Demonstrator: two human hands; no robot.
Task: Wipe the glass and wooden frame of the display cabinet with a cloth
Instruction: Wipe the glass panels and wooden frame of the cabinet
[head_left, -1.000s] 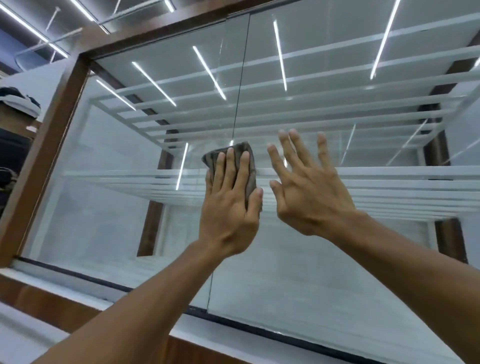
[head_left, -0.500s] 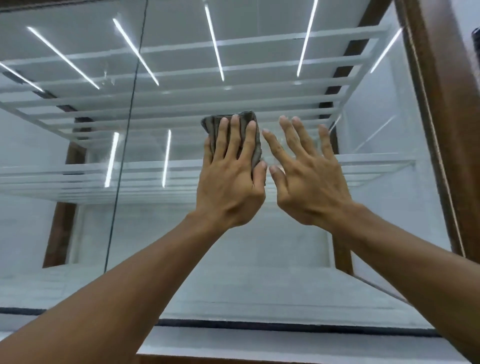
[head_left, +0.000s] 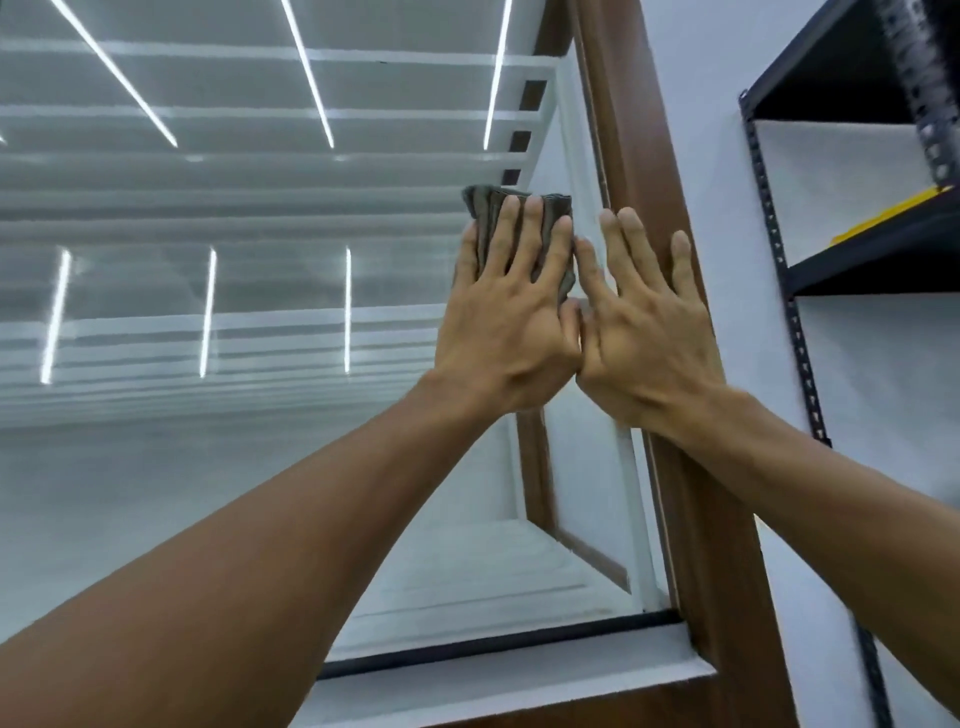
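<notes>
A folded grey cloth (head_left: 485, 208) lies flat against the glass (head_left: 234, 467) of the display cabinet, near the pane's right edge. My left hand (head_left: 506, 317) presses it there with straight, spread fingers; most of the cloth is hidden under the hand. Right beside it, my right hand (head_left: 644, 332) is spread flat, its fingers over the glass edge and the brown wooden frame post (head_left: 618, 104). The two hands touch at the thumbs. White shelves inside the cabinet show through the glass, crossed by reflected light strips.
A black metal rack (head_left: 779, 249) with a yellow item (head_left: 883, 215) on a shelf stands against the white wall just right of the frame. A black seal (head_left: 467, 647) and white ledge (head_left: 519, 686) run along the bottom of the glass, above a lower wooden frame strip.
Both hands and the cloth have slid right across the glass, from the seam between panes to the right frame post. The right hand now overlaps the wood.
</notes>
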